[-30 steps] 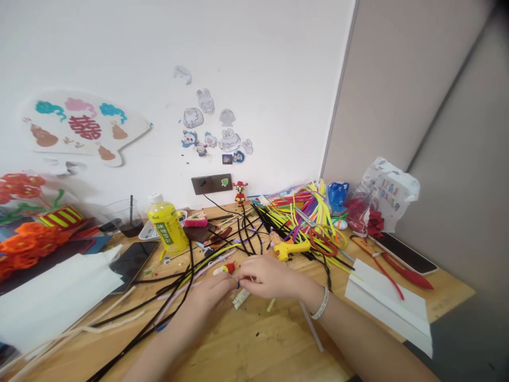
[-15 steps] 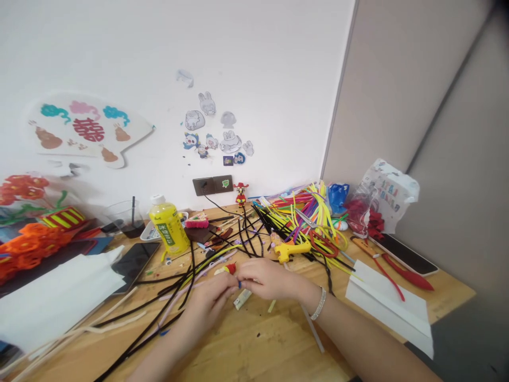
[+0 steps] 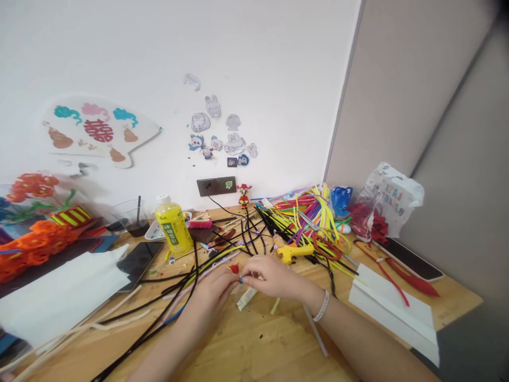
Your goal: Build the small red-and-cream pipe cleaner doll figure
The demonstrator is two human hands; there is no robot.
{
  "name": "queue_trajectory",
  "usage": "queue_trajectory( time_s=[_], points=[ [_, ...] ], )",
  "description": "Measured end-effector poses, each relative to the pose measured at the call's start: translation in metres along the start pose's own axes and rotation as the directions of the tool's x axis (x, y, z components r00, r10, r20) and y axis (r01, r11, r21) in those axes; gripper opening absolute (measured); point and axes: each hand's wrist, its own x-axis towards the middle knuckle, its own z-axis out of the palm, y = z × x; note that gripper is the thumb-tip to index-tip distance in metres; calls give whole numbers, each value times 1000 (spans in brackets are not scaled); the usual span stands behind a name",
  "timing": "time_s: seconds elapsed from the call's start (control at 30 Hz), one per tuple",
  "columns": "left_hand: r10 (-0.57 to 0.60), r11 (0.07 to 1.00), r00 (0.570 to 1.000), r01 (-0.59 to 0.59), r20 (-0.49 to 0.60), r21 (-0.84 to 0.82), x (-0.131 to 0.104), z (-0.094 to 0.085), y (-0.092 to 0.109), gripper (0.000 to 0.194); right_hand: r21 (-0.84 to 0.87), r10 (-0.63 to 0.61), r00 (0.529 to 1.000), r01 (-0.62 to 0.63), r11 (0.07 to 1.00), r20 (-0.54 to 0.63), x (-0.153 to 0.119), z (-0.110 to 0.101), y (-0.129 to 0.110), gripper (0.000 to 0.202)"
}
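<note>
My left hand (image 3: 219,283) and my right hand (image 3: 267,275) meet above the middle of the wooden table, fingertips pinched together. Between them shows a small bit of blue pipe cleaner (image 3: 240,280), most of it covered by my fingers. A small red and yellow piece (image 3: 234,269) sticks out just behind my left fingers; whether that hand grips it too, I cannot tell. Beside my left forearm a blue strand (image 3: 174,317) shows. Under my right hand lies a small pale tube or stick (image 3: 246,299), partly hidden. The yellow glue gun (image 3: 295,252) rests behind my right wrist.
A heap of coloured pipe cleaners (image 3: 318,212) with scissors (image 3: 308,220) lies at the back. Black strands (image 3: 151,331) cross the left side. A yellow bottle (image 3: 174,225), a phone (image 3: 140,261) and white paper (image 3: 67,297) stand or lie left; folded paper (image 3: 395,313) lies right.
The view has shifted slightly, moving the scene a little right. My fingers stay pinched together at the blue piece. More of the blue strand shows by my left forearm.
</note>
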Motion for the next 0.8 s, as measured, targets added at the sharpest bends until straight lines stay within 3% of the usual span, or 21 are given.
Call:
queue_trajectory(
  time_s=[0.17, 0.33, 0.47, 0.67, 0.8],
  points=[
    [6, 999, 998, -2, -64, 50, -1, 3, 1, 22, 71, 81, 995, -77, 994, -53, 0, 10, 1, 12],
    [27, 996, 997, -21, -72, 81, -3, 6, -1, 20, 73, 87, 996, -85, 994, -31, 0, 10, -1, 10],
    [2, 988, 994, 14, -108, 151, -7, 9, -6, 19, 66, 126, 986, -120, 991, -106, 1, 10, -4, 12],
    [52, 969, 981, -4, -186, 247, -11, 12, -6, 20, 256, 259, 953, -213, 943, -160, 3, 21, -6, 14],
    [17, 964, 973, 46, -231, 263, -11, 16, 0, 18, 380, 313, 925, -215, 900, -216, 3, 32, -11, 12]
  ],
)
